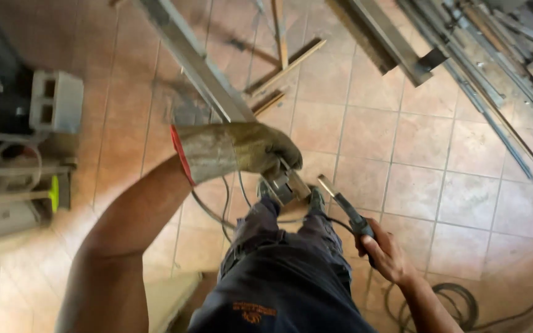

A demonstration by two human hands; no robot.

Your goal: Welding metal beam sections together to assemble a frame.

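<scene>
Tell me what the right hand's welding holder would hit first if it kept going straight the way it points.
The right hand aims its electrode holder up and left. Carried straight on, its tip would probably first meet the small metal piece gripped by the gloved left hand, though depth between them is hard to judge from above.

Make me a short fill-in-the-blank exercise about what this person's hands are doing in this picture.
1. The left hand wears a thick work ____.
2. The right hand is ____, with no covering.
3. The right hand grips a welding holder by its dark ____.
4. The floor is covered with square ____.

Missing words: glove; bare; handle; tiles
</scene>
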